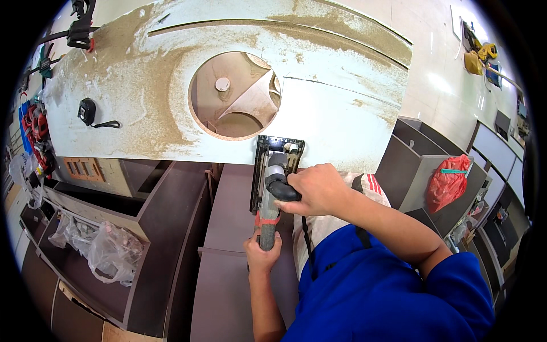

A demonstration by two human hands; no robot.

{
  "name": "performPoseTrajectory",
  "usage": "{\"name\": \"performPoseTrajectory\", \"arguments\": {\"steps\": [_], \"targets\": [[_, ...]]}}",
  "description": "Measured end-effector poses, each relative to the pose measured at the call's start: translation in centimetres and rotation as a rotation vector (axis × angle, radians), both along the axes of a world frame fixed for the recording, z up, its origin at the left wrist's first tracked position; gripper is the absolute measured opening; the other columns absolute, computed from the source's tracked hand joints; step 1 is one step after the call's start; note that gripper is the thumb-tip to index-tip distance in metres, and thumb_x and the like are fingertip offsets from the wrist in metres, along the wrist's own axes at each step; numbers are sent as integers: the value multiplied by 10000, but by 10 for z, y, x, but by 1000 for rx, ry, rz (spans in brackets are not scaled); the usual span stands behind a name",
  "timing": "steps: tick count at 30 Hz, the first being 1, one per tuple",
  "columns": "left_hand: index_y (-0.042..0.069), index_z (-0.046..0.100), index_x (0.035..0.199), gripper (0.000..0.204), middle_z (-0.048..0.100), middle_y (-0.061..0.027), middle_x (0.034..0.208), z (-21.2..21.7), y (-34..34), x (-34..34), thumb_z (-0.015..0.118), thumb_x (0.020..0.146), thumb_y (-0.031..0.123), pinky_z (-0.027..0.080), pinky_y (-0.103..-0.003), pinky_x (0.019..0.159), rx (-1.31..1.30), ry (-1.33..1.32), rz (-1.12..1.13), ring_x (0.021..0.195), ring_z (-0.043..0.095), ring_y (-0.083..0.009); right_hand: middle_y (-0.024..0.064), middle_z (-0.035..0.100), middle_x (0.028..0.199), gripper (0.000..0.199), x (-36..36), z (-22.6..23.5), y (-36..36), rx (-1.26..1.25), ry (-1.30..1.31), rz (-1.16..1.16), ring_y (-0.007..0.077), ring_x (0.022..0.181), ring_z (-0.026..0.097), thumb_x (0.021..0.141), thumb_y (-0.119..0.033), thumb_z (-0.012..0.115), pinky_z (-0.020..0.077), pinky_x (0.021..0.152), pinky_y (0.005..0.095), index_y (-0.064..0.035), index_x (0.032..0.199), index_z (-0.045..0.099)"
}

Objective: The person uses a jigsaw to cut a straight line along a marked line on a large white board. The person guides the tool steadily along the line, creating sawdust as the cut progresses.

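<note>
A compact handheld power saw [272, 194], grey with a red band and a black base plate, is between my hands at the near edge of a white board [336, 117]. The front of its plate overlaps that edge. My left hand [262, 253] wraps round the grey rear handle. My right hand [319, 191] grips the black elbow-shaped part on the saw's right side. The blade is hidden. Just beyond the saw, a large round hole [235, 134] opens in the board, showing dusty offcuts below. Brown sawdust covers much of the board, which also has a long curved slot and a straight cut line.
A black tape measure [87, 111] with a strap lies on the board's left. Clamps [80, 31] stand at its far left corner. Dark cabinet carcasses [171, 228] fill the near left, one holding clear plastic bags [114, 251]. A red bag [448, 183] hangs on a cabinet at right.
</note>
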State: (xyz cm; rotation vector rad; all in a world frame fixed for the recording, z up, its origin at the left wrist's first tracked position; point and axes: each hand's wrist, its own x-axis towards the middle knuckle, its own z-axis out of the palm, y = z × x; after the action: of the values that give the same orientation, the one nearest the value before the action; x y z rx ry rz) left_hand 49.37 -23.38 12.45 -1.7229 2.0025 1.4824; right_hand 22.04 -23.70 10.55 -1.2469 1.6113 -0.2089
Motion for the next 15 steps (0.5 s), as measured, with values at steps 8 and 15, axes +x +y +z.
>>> {"name": "performPoseTrajectory", "arguments": {"steps": [8, 15], "targets": [[12, 666, 849, 184, 603, -142, 585, 0, -1, -2, 774, 799, 153, 513, -395, 543, -16, -2, -6, 506, 649, -306, 131, 653, 625, 591, -2, 1, -2, 5, -5, 1, 352, 614, 677, 868, -654, 631, 515, 545, 453, -76, 753, 673], [13, 667, 842, 184, 601, -134, 578, 1, -2, -4, 778, 793, 152, 512, -391, 542, -2, 1, 11, 502, 644, -300, 132, 656, 628, 592, -3, 1, -3, 7, -3, 11, 353, 616, 680, 872, -651, 629, 517, 545, 451, -72, 753, 673]]}}
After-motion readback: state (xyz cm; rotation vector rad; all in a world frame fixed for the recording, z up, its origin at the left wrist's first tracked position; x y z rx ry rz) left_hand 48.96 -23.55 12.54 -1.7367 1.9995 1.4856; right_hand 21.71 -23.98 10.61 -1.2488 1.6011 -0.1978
